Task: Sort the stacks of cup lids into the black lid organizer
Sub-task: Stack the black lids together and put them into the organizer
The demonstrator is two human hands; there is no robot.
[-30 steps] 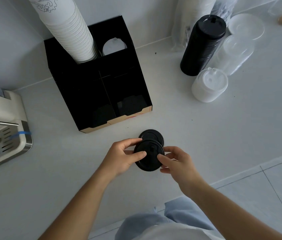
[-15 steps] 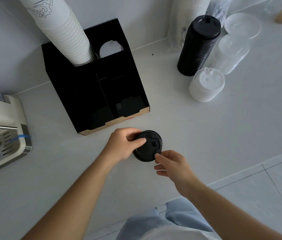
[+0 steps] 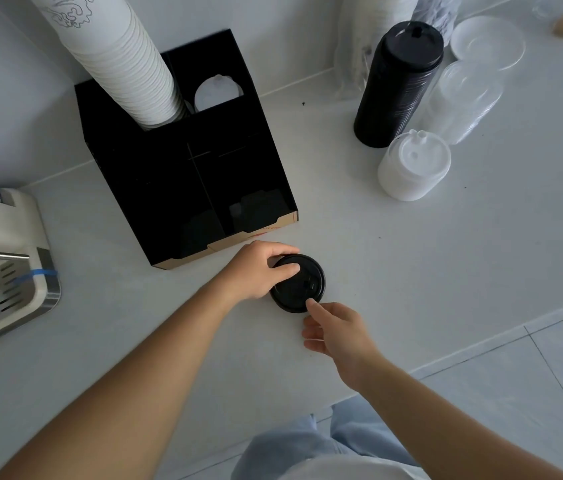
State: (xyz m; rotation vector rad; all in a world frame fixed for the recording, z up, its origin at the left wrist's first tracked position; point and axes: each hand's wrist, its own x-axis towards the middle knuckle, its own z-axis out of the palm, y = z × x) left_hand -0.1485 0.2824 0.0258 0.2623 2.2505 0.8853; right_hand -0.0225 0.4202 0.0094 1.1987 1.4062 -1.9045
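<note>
Left hand (image 3: 256, 270) grip clasps round black plastic lids (image 3: 299, 284) on white counter (image 3: 411, 254), just before black lid organizer (image 3: 183, 174). Right hand (image 3: 337, 329) grip released, index fingertip touching the lids' rim.

Two hands: left (image 3: 256, 270), right (image 3: 337, 329). One black organizer (image 3: 183, 174). One paper-cup stack (image 3: 117, 53). Four lid stacks on bench: tall black (image 3: 397, 88), white (image 3: 413, 166), clear (image 3: 463, 98), low black (image 3: 302, 289).

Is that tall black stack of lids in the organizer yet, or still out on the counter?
Out. The tall black lid stack stands upright on the counter, well right of the black organizer, beside white lids.
</note>
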